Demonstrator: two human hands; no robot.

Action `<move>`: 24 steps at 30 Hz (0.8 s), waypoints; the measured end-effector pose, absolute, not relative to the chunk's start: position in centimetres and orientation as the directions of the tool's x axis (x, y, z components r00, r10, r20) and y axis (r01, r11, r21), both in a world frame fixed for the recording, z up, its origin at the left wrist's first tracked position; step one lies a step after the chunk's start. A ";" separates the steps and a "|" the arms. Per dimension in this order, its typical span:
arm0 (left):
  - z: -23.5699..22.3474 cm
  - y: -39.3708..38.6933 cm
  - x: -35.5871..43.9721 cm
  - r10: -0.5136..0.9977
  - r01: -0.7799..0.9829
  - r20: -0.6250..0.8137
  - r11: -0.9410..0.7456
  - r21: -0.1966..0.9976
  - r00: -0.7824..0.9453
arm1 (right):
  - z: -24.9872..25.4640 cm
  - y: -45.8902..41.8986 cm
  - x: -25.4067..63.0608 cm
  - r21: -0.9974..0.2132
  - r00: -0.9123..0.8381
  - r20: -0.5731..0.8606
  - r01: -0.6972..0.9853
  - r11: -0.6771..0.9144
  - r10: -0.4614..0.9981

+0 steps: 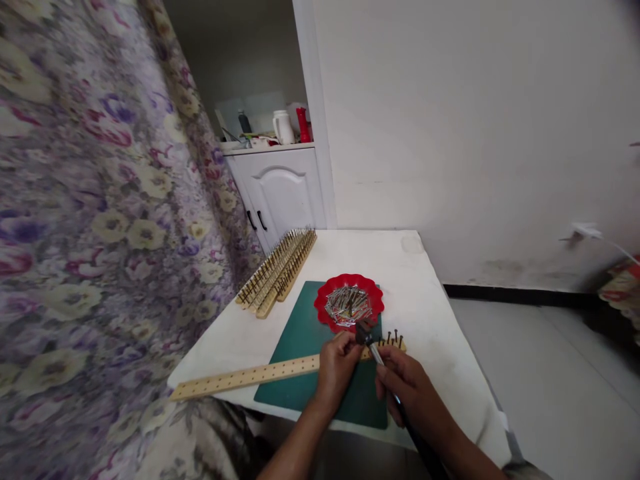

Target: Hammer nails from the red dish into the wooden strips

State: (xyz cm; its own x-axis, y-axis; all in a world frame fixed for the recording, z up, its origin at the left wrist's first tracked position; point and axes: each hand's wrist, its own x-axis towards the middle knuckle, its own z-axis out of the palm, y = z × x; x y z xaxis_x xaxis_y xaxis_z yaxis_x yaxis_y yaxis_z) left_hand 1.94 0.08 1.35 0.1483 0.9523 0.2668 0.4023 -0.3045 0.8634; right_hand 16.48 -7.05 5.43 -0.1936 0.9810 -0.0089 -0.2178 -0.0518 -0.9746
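Observation:
A long wooden strip (240, 379) with a row of holes lies across a green cutting mat (310, 347) on the white table. Several dark nails (393, 339) stand in its right end. My left hand (337, 370) is closed on the strip, fingers pinched near the nails. My right hand (407, 387) grips the handle of a small hammer (367, 337), whose head sits just above the strip. A red scalloped plate (371, 297) full of loose nails sits on the mat behind.
Several wooden strips filled with nails (277, 270) lie stacked at the table's (425, 300) far left. A floral curtain (100, 220) hangs on the left. A white cabinet (280, 190) with bottles stands behind; the white wall (475, 133) is on the right.

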 end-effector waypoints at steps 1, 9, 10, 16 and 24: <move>1.3 0.1 1.9 0.952 0.396 0.267 -0.305 0.866 0.149 | 5.5 -7.1 16.5 -0.974 -0.194 -0.008 -0.220 -0.052 0.981; 1.3 0.2 1.9 0.956 0.446 0.257 -0.292 0.846 0.140 | 5.6 -7.4 16.6 -0.978 -0.196 -0.012 -0.202 -0.052 0.980; 1.4 0.2 1.8 0.957 0.454 0.252 -0.290 0.842 0.145 | 5.7 -7.4 16.7 -0.977 -0.192 -0.008 -0.209 -0.049 0.981; 2.8 0.1 1.2 0.936 0.475 0.262 -0.345 0.809 0.234 | 6.7 -7.1 18.3 -0.967 -0.088 0.002 -0.255 -0.020 0.996; 5.5 4.5 1.3 0.899 0.660 0.348 -0.433 0.613 0.266 | 6.8 -7.2 19.4 -0.961 -0.034 0.018 -0.276 0.008 0.999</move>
State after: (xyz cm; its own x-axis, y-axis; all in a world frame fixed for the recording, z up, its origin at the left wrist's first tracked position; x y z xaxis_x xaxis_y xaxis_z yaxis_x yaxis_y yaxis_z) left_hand 1.33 4.47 5.52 0.2659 0.8989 0.3484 0.6605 -0.4331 0.6134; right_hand 19.40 -7.16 6.76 -0.0339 0.9993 0.0182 -0.2763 0.0081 -0.9610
